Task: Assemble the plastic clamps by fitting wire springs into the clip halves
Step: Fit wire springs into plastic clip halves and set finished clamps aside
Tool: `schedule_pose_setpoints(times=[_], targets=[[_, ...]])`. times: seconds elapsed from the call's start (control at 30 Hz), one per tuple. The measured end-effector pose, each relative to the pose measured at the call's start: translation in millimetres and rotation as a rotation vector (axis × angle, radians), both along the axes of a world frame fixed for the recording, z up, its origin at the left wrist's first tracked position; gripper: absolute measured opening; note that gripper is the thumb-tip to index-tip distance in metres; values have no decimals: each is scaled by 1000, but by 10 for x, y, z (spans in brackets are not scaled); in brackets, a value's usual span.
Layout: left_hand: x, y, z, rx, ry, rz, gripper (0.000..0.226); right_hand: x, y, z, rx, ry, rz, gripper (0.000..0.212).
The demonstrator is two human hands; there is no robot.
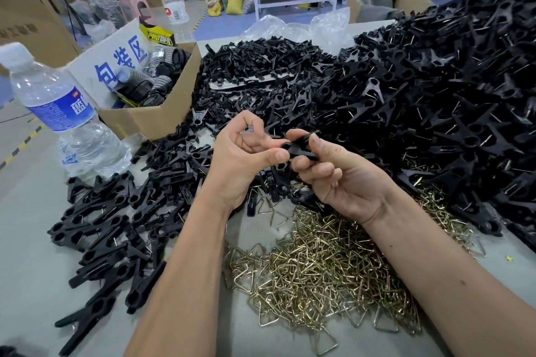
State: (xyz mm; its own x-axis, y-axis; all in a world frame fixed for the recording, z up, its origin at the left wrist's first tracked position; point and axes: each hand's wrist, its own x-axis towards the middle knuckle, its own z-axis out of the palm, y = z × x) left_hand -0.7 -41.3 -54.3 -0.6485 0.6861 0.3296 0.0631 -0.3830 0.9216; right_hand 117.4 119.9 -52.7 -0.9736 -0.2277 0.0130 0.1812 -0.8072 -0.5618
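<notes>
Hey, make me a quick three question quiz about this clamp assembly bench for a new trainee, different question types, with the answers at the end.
1. True or false: the pile of wire springs lies nearer the person than the black clip piece held in both hands.
2. Multiple choice: the nearer water bottle stands
A. left of the cardboard box
B. behind the big heap of clamps
C. in the right hand
3. Fill the blank: the left hand pinches the clip piece between its thumb and ____.

Key
1. True
2. A
3. Fingers
</notes>
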Motion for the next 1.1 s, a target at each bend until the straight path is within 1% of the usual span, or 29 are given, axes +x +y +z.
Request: schedule_pose_setpoints(times=[0.07,0.13,0.2,0.3,0.37,0.43,0.47,0.5,0.57,0.63,0.67,0.7,0.73,0.8,0.83,0.9,0.97,1.03,1.07,1.1], targets=[[10,7,-8,-12,17,42,51,8,-2,8,0,-14,-8,45],[8,6,-10,-28,30,68,45,10,2,2,24,-11,-24,45],[-5,-16,6,-52,24,70,39,21,18,10,88,-4,-74,44],[-9,-57,39,-107,21,68,31,26,105,92,297,10,-237,34],[-13,-53,38,-179,50,160,24,-13,222,234,465,11,-398,30],[-69,-38,24,-293,101,333,20,-117,368,434,665,-4,-604,25],[-123,-32,29,-372,134,436,20,-179,454,542,799,-25,-737,21],[-195,-54,47,-462,172,545,20,-258,542,650,967,-57,-878,19],[-374,-141,116,-648,264,762,19,-406,727,827,1340,-125,-1116,24],[-567,-304,218,-830,341,957,18,-569,814,941,1673,-167,-1253,31],[-663,-403,254,-927,357,1023,18,-662,762,979,1784,-143,-1278,29],[-741,-493,276,-1019,357,1068,17,-764,659,1000,1852,-91,-1262,24],[-799,-565,283,-1107,346,1101,15,-870,506,1004,1891,-14,-1192,17],[-873,-655,270,-1262,333,1097,12,-1141,148,934,1956,138,-926,9],[-899,-667,253,-1333,339,1059,20,-1296,-19,865,2011,180,-757,8],[-938,-633,217,-1434,329,969,36,-1566,-281,717,2150,242,-445,14],[-1003,-585,206,-1476,307,934,43,-1808,-467,592,2242,303,-214,26],[-1058,-531,208,-1491,303,912,45,-1982,-573,490,2320,320,-47,44],[-1070,-502,210,-1487,302,903,44,-2043,-598,447,2359,327,13,48],[-1081,-479,213,-1477,299,903,43,-2101,-610,411,2373,334,45,44]])
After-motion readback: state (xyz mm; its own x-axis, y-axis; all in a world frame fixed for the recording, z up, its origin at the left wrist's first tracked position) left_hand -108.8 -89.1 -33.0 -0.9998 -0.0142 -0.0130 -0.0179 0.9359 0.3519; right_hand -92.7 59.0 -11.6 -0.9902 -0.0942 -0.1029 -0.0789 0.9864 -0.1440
